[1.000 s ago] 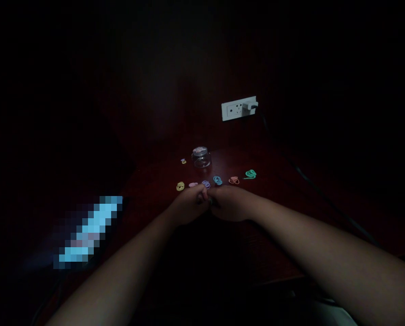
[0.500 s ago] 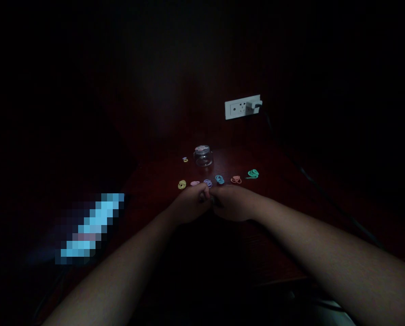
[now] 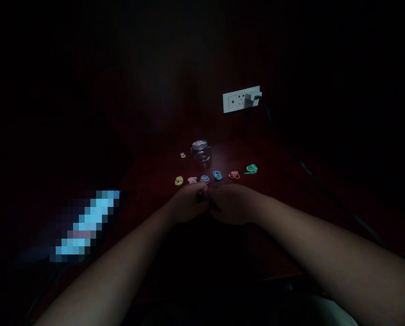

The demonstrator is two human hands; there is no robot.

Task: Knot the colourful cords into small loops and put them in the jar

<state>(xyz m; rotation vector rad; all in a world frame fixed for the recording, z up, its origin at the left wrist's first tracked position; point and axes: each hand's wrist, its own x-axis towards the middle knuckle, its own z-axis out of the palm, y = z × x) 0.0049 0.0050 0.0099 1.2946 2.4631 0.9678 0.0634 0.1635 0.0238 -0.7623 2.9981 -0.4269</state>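
Note:
My left hand (image 3: pixel 190 202) and my right hand (image 3: pixel 234 203) meet over the dark red table, fingers curled inward and touching. Whatever they pinch between them is hidden by the hands and the dim light. Just beyond lies a row of small looped bands in piles: yellow (image 3: pixel 179 180), pink (image 3: pixel 192 180), purple (image 3: pixel 204 179), blue (image 3: pixel 217 174), orange (image 3: pixel 234 174) and green (image 3: pixel 252 169). The pink and purple piles are nearest my left fingers. Behind the row stands a clear jar (image 3: pixel 201 152) with its lid on. Left of it rest a few loose bands (image 3: pixel 182 155).
A white wall socket (image 3: pixel 241 99) holds a plug, and its dark cable (image 3: pixel 306 170) runs down along the right side. On the left lies a bright, pixelated screen-like object (image 3: pixel 87 226). Something pale (image 3: pixel 328 310) shows below the table's front edge.
The view shifts slightly, so the piles and jar sit a little higher in the picture. Both hands stay together, with only small finger movement. The piles keep their places.

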